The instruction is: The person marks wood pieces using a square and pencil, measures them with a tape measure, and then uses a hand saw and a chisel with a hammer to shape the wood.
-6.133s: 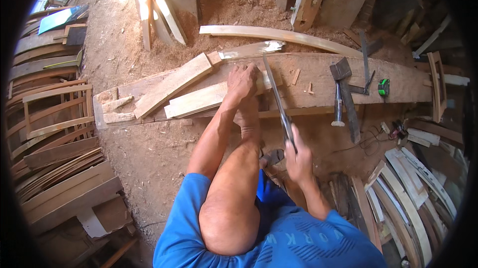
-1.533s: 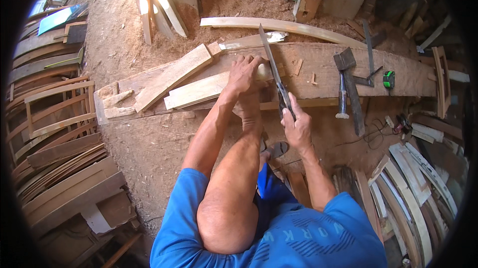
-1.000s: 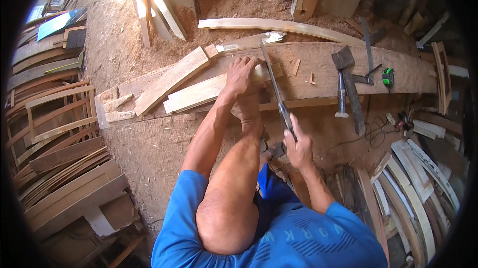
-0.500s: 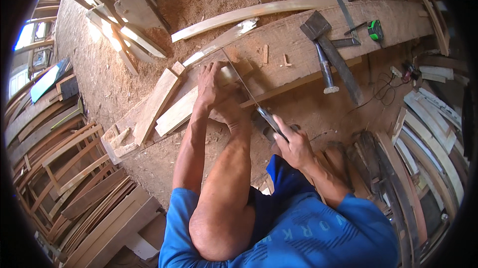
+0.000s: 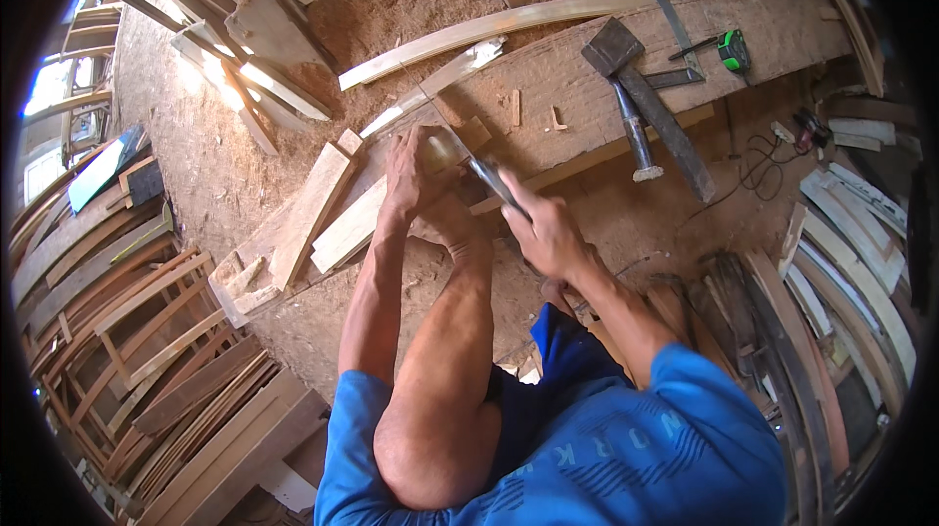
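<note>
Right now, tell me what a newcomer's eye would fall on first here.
The bright blue shirt fills the lower middle. Above it, near the centre, the right hand grips a saw, while the left hand lies over a pale board. At upper right, a green-and-black tape measure stands out on the thick plank.
</note>
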Action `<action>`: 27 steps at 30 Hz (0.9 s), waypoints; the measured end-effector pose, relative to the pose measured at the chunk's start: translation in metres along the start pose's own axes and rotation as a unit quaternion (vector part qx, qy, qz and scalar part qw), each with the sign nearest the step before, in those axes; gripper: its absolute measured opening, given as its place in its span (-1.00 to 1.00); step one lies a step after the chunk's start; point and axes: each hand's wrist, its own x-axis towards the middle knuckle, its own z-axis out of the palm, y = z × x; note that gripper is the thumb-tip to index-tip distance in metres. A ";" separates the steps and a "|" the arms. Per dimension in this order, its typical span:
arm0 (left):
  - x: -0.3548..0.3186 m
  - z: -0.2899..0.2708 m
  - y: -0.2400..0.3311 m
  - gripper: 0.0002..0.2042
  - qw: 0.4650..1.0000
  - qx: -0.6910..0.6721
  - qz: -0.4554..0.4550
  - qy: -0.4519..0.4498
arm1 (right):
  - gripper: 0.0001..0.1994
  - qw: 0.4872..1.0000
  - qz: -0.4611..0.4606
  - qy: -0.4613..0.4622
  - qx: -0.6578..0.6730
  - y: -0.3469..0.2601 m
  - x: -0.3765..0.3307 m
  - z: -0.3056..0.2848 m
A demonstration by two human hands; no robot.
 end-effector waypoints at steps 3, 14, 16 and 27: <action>0.002 -0.003 0.005 -0.30 0.997 -0.040 -0.058 -0.041 | -0.49 0.996 -0.075 0.042 0.014 0.019 0.004 0.008; 0.004 -0.002 0.007 -0.27 0.997 -0.034 -0.060 -0.038 | -0.48 0.991 -0.098 0.089 -0.002 0.034 0.004 0.020; 0.000 -0.004 0.004 -0.27 0.996 -0.033 -0.078 -0.040 | -0.48 0.988 -0.121 0.092 -0.004 0.040 -0.003 0.025; 0.006 0.012 -0.011 -0.28 0.999 -0.033 -0.012 0.012 | -0.46 0.981 -0.129 0.144 -0.032 0.027 0.004 0.030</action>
